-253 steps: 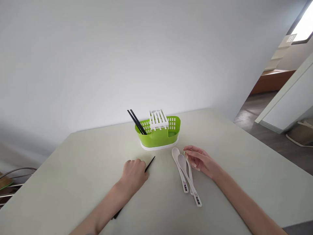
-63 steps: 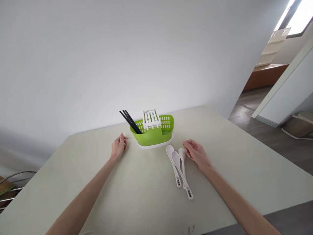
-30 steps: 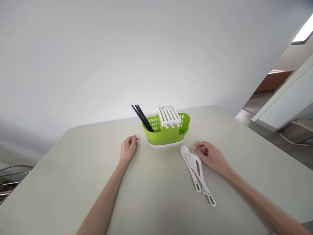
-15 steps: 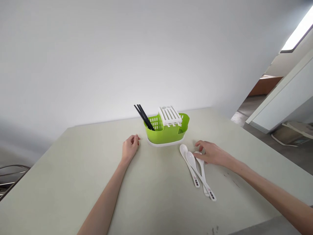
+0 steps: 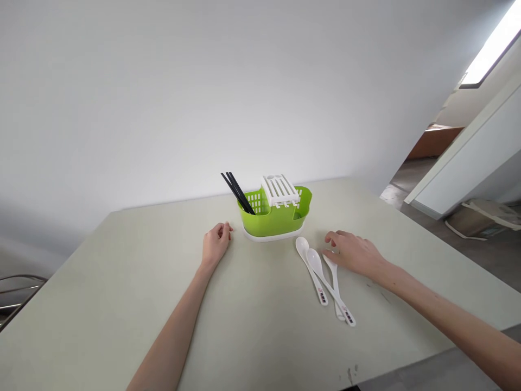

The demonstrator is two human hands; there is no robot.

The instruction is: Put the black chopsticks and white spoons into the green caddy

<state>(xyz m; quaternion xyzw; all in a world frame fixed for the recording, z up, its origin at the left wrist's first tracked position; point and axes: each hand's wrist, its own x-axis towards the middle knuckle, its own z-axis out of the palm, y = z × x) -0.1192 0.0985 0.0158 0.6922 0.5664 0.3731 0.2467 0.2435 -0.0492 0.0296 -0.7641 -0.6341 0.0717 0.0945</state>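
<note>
Pale desk (image 5: 252,309), centre right: spread right hand (image 5: 353,253) touches a spoon (image 5: 334,277), seemingly a pickup needing a pinch; left hand (image 5: 215,243) curled.

The single view looks out from the person's head, above the near side of the desk (image 5: 252,326), facing forward and down, with the wall (image 5: 236,92) filling most of its upper half. It is a wide view from middling range: the left hand (image 5: 216,243), right hand (image 5: 353,253) and cutlery basket (image 5: 272,223) appear small around mid-frame.
</note>
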